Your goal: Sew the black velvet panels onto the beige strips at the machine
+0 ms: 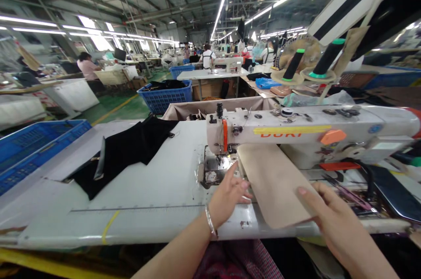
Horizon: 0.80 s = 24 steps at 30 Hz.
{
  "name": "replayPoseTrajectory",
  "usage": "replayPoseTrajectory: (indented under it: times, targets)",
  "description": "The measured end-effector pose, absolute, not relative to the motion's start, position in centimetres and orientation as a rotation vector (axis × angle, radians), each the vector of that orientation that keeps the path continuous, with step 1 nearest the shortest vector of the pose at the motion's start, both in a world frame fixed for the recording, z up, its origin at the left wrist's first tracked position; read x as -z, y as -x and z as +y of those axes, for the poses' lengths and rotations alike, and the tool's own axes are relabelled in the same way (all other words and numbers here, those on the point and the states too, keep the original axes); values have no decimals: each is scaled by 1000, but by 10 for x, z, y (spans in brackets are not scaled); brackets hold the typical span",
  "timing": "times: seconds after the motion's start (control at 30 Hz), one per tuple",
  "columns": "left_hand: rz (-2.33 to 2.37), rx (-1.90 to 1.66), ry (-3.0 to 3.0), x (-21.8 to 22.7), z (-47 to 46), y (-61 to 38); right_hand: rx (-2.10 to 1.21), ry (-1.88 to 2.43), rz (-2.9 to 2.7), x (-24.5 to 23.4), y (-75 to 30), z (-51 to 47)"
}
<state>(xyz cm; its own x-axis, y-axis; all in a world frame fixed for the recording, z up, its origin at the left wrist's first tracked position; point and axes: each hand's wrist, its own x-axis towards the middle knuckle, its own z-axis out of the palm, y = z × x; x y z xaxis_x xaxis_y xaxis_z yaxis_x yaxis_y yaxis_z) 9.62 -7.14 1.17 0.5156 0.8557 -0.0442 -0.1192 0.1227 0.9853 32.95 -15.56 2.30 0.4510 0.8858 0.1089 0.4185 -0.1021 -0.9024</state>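
Note:
A beige panel (pixel 276 187) with rounded corners lies under the arm of the white sewing machine (pixel 296 125), its far left corner close to the needle area. My right hand (pixel 325 204) grips the panel's right edge, thumb on top and the other fingers beneath. Beside the panel's left edge is my left hand (pixel 230 191), fingers spread, index finger pointing toward the presser foot. Whether its fingertips touch the panel I cannot tell. A bracelet circles the left wrist. The metal needle plate (pixel 215 163) shows just beyond the left hand.
Black fabric pieces (pixel 125 152) lie on the left of the white table (pixel 164 182), with metal scissors-like tool (pixel 100 160) on them. A blue crate (pixel 42 143) stands at far left, another blue basket (pixel 166 97) behind. Thread cones (pixel 294 64) rise at right. Several people work farther back.

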Motion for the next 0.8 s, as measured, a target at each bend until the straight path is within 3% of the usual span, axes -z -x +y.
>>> replayPoseTrajectory:
  times: [0.13, 0.3, 0.47, 0.67, 0.8]
  targets:
    - [833, -881, -1069, 1, -67, -134, -877, 1673, -1138, -25, -313, -171]
    - [1128, -1130, -1256, 4, -69, -130, -905, 1555, -805, -22, -319, -166]
    - [853, -1035, -923, 7, -76, -128, -942, 1643, -1117, -21, -316, -172]
    - [736, -1023, -737, 12, -69, -129, -192, 1834, -1558, -8, -342, -159]
    - [686, -1003, -698, 8, -68, -126, -193, 2077, -1547, -1, -350, -146]
